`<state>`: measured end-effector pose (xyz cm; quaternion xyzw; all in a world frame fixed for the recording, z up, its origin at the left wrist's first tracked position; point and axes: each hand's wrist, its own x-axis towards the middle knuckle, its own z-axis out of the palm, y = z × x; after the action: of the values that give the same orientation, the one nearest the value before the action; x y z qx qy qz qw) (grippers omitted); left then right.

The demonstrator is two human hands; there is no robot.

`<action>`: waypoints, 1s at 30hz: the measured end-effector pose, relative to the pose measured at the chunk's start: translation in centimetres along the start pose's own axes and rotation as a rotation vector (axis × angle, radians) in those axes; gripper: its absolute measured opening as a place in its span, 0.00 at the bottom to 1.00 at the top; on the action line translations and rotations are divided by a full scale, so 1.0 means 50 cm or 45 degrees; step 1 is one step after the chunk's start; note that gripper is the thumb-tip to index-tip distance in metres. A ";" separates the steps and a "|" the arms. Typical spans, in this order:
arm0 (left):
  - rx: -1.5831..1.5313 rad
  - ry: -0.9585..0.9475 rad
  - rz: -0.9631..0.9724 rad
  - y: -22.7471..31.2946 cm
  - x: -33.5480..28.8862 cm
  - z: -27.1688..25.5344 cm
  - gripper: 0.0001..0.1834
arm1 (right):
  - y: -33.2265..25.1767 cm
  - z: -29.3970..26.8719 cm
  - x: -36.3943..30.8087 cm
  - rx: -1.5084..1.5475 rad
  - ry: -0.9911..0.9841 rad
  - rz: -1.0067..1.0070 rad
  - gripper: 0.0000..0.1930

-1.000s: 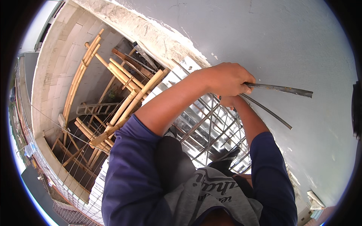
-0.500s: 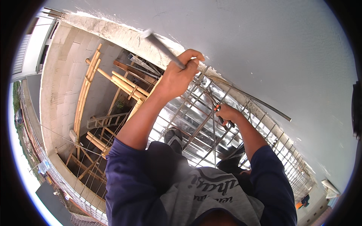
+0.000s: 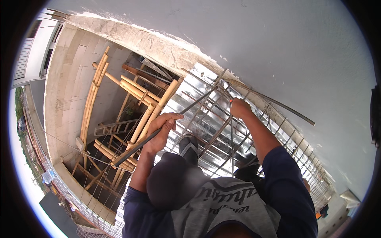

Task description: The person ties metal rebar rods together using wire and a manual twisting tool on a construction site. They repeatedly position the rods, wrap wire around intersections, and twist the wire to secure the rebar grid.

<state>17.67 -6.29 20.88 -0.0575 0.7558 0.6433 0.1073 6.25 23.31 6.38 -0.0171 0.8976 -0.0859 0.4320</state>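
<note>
Left hand point(image 3: 162, 127) has dropped down and leftward from up by the wall edge since the last frame; the dark bar point(image 3: 139, 146) it holds, which stuck up toward the camera, now slants across in front of the body. Right hand point(image 3: 240, 108) has shifted only a little.

Left grip: fingers closed round the bar, near end poking out below-left over the bamboo poles point(image 3: 92, 99), far end running up-right to the top of the rebar grid point(image 3: 216, 137). Whether that end touches the grid, can't tell. Right grip: closed on a tool point(image 3: 231, 101), mostly hidden, small red-orange bit showing, just beside the grid's upper bars.

Grid sits over shiny ribbed metal sheets point(image 3: 204, 72). One shoe point(image 3: 188, 148) is on that area, below the bar. Loose rod point(image 3: 285, 106) lies off to the right, alongside the grey wall point(image 3: 278, 51). Left side, lower down: ladder point(image 3: 115, 129) among the poles, pale block wall point(image 3: 75, 67) behind them.
</note>
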 end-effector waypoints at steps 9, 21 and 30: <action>-0.209 0.036 0.015 -0.049 -0.018 -0.008 0.13 | 0.033 -0.006 0.023 -0.175 0.083 -0.090 0.23; -0.328 0.064 -0.041 -0.058 -0.022 -0.004 0.12 | 0.013 -0.052 0.015 -0.356 0.078 -0.082 0.19; -0.283 0.089 0.001 -0.054 -0.025 0.008 0.12 | 0.036 -0.023 0.025 0.059 0.004 -0.104 0.20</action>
<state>19.52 -6.43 18.50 -0.0911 0.6832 0.7208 0.0737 4.64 25.10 5.81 -0.0435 0.8946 -0.1241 0.4271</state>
